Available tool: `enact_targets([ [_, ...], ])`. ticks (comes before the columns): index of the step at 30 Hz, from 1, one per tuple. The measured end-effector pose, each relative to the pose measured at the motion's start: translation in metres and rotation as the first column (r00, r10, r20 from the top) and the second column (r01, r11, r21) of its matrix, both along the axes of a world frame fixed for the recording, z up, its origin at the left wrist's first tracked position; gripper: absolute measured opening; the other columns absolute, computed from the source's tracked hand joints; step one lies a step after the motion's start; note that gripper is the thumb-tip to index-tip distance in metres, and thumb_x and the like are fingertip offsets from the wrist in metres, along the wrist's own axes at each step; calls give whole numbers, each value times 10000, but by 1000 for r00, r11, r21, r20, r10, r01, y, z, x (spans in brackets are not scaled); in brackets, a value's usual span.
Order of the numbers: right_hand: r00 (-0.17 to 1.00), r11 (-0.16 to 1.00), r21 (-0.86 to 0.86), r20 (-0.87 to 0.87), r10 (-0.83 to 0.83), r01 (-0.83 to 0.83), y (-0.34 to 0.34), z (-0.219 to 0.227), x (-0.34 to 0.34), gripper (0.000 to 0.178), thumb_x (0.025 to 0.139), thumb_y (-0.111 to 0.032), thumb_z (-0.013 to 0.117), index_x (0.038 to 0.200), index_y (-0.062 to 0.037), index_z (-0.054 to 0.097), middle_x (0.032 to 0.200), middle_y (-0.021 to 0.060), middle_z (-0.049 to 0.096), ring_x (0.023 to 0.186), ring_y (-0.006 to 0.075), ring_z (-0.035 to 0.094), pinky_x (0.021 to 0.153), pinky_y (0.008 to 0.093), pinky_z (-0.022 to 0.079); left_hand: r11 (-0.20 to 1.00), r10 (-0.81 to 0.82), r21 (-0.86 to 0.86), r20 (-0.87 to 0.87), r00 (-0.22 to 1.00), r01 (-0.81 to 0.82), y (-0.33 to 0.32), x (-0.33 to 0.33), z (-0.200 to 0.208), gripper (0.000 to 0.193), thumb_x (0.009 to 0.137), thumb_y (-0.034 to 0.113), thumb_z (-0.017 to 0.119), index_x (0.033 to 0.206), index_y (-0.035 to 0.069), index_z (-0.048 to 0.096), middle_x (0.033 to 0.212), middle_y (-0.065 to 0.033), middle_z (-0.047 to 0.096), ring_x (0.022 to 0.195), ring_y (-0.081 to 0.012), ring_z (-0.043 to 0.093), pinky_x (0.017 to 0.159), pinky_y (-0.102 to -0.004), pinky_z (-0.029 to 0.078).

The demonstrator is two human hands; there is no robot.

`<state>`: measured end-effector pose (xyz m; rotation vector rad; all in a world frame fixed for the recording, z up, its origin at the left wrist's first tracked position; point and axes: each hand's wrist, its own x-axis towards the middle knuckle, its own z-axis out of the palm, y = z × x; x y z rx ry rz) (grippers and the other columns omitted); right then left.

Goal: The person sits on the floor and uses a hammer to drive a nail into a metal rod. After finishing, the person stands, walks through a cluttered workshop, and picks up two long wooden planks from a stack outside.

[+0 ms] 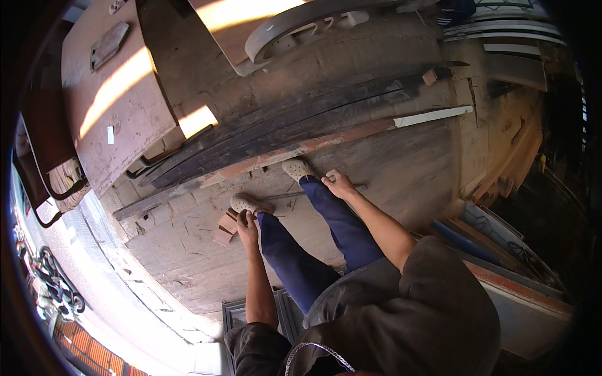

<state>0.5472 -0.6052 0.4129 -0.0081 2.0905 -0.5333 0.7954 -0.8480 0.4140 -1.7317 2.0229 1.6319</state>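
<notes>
My left hand (248, 229) is at the lower left of my left shoe, its fingers curled together. Whatever lies between those fingers, if anything, I cannot make out. Beside it are a few small reddish-brown wood pieces (226, 228) on the floor. My right hand (338, 184) is closed in front of my right shin, close to the right clog (296, 169); its contents are hidden. A thin dark rod (286, 195) runs along the floor behind my legs, and I cannot tell whether either hand touches it. The left clog (249, 203) stands near the wood pieces.
Long dark boards and a reddish strip (301, 149) with a white end cross the floor ahead. A brown tabletop (119, 106) stands at upper left, a curved wooden frame (276, 37) at the top. Planks (514, 153) lie at right; a motorbike (56, 282) is outside at left.
</notes>
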Motion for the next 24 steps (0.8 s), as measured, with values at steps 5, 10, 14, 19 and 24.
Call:
enact_targets([
  [5,999,995,-90,11,-38,39,76,101,-7,420,852,-367,574,1092,-23,552,1021,158,643,989,303,602,853,365,464,897,373,200,133,919,-393,116,101,117,399,921,332,507,1168,18,506,1086,-133,606,954,-241,606,770,-352,486],
  [10,985,984,-58,-9,-170,170,215,156,-1,408,866,-398,567,1053,-36,567,954,127,645,891,258,622,778,358,484,891,197,343,294,935,-296,214,184,178,434,911,354,524,1166,6,473,1081,-157,606,916,-270,624,689,-376,511],
  [14,964,965,73,-112,-243,252,363,163,41,424,820,-412,598,1008,-32,596,921,149,654,861,278,637,776,372,486,923,146,308,275,950,-230,244,180,184,441,905,374,530,1164,20,481,1050,-150,621,887,-278,633,682,-389,511],
  [19,955,953,105,-119,-270,283,537,190,99,419,783,-408,599,902,-9,647,970,195,637,917,347,613,842,399,465,983,159,89,16,987,-159,268,93,188,380,916,337,509,1105,8,529,1020,-123,626,864,-224,631,677,-316,490],
  [24,990,931,339,84,111,-133,693,196,109,431,801,-373,553,924,29,646,1002,229,622,945,386,598,819,430,469,956,280,152,-219,935,-251,386,3,231,446,927,360,497,1194,4,481,1119,-159,603,977,-247,615,781,-354,494],
])
